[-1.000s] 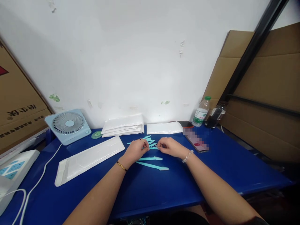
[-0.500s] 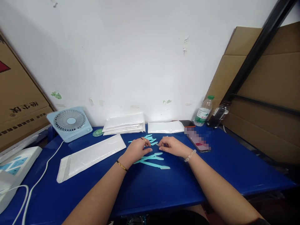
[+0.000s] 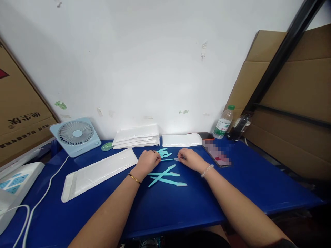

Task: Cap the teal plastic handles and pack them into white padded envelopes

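Observation:
Between my two hands stretches a slim turquoise eyebrow razor (image 3: 168,159). My left hand (image 3: 148,162) is closed in a pinch on its handle end. The fingers of my right hand (image 3: 190,159) pinch its other end, where a pale, clear cap-like tip (image 3: 176,159) shows. Nearer to me, several more turquoise razors (image 3: 165,177) lie crossed over one another on the blue table (image 3: 181,210). A small pile of turquoise razors (image 3: 163,152) sits just beyond my hands, partly hidden by my left fingers.
At the back are a stack of white padded envelopes (image 3: 137,136) and another white envelope (image 3: 182,140). A long envelope (image 3: 99,174) and a blue fan (image 3: 76,136) stand left, with a power strip (image 3: 19,189). Right are a phone (image 3: 217,155), a water bottle (image 3: 223,122) and a dark bottle (image 3: 239,127).
My hands have drawn apart, the left moving left, and the razor now shows stretched between them. More of the crossed razors near me is uncovered.

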Demonstrator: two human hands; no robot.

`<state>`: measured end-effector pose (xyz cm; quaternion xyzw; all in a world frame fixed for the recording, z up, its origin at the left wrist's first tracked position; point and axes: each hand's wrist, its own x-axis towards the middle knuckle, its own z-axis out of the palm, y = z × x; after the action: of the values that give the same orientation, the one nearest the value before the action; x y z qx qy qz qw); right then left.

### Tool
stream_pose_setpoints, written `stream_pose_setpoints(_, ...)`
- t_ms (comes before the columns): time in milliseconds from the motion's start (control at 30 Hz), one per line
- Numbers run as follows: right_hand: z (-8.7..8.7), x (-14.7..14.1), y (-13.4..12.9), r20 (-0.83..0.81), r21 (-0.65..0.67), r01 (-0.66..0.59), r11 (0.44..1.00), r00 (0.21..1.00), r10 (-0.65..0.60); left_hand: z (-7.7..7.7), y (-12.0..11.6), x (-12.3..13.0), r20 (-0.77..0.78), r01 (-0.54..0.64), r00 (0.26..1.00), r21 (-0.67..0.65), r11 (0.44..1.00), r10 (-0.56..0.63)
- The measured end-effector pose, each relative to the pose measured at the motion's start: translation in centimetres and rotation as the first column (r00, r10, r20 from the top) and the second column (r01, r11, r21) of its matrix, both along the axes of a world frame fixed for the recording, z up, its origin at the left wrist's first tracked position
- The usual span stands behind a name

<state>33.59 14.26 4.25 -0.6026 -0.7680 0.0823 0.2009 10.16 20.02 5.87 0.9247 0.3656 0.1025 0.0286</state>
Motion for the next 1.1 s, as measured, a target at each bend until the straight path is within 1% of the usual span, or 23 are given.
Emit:
stream_pose_setpoints(100,0.1,-0.3,0.1,0.054,0.023,0.013,1.000,0.998,-0.014,0.1,0.1,-0.1,0.004,0.002,1.000,-0.011,1.000,-0.002)
stream_pose_setpoints(267,0.4,-0.7,0.0,0.130,0.056,-0.010,0.998,0.992,0.003,0.2,0.1,-0.2,0.010,-0.001,1.000,-0.019,1.000,0.001)
stream_pose_setpoints(433,0.6,-0.7,0.0,0.130,0.072,-0.019,0.997,0.991,0.009,0.2,0.1,-0.2,0.023,0.001,1.000,-0.031,1.000,0.000)
stream_pose_setpoints(533,0.5,-1.5,0.0,0.111,0.062,-0.069,0.996,0.992,0.062,0.2,0.0,-0.1,0.043,0.008,0.999,-0.060,0.998,-0.006)
stream_pose_setpoints(633,0.7,-2.0,-0.2,0.068,0.030,-0.134,0.991,0.989,0.132,0.4,-0.3,-0.1,0.057,0.050,0.998,-0.145,0.988,-0.042)
stream_pose_setpoints(733,1.3,-1.4,-0.7,-0.027,-0.058,-0.204,0.977,0.979,0.202,0.5,-0.6,-0.2,0.077,0.102,0.993,-0.263,0.959,-0.084)
stream_pose_setpoints(800,1.8,-0.4,-0.8,-0.092,-0.070,-0.186,0.980,0.979,0.179,0.5,-0.6,-0.4,0.085,0.103,0.993,-0.300,0.948,-0.081)
stream_pose_setpoints(833,2.0,0.2,-0.8,-0.107,-0.048,-0.145,0.988,0.984,0.139,0.4,-0.5,-0.4,0.088,0.084,0.994,-0.279,0.957,-0.062)
stream_pose_setpoints(933,2.0,1.5,-0.6,-0.079,0.038,0.000,0.999,0.997,0.003,0.0,0.0,-0.5,0.095,-0.011,0.995,-0.112,0.994,0.022)
stream_pose_setpoints(1000,1.8,1.8,-0.4,-0.030,0.043,0.036,0.998,0.999,-0.035,-0.2,0.3,-0.5,0.091,-0.057,0.994,-0.042,0.998,0.060)
stream_pose_setpoints(1100,1.4,1.6,-0.3,0.038,0.020,0.052,0.998,0.998,-0.053,-0.5,0.6,-0.5,0.061,-0.063,0.996,-0.027,0.998,0.065)
